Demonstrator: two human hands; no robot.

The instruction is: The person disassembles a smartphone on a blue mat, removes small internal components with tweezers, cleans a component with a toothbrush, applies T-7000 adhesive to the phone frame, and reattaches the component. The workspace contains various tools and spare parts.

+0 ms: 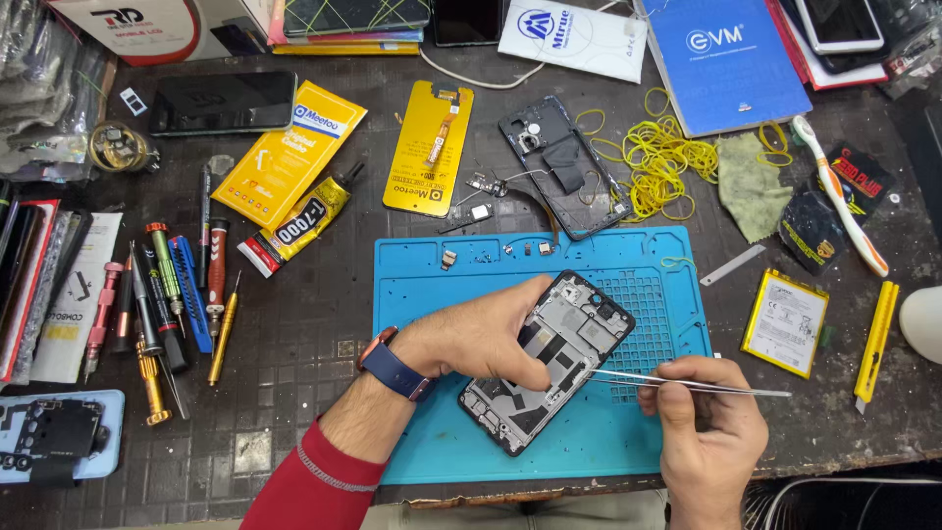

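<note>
An opened black phone frame [579, 324] lies tilted on the blue repair mat [442, 294], its inner boards exposed. My left hand [481, 339] rests over its lower left side and pins it to the mat; a watch with a dark blue strap sits on that wrist. My right hand [702, 412] pinches thin metal tweezers [687, 385] near the mat's lower right. The tweezer tips reach left to the middle of the phone frame, beside my left fingertips.
A second stripped phone shell [564, 162] and yellow rubber bands [657, 162] lie behind the mat. Screwdrivers [167, 294] and a glue tube [294, 226] are to the left. A flat battery [785, 322], a yellow cutter [873, 339] and a toothbrush [839, 196] sit at right.
</note>
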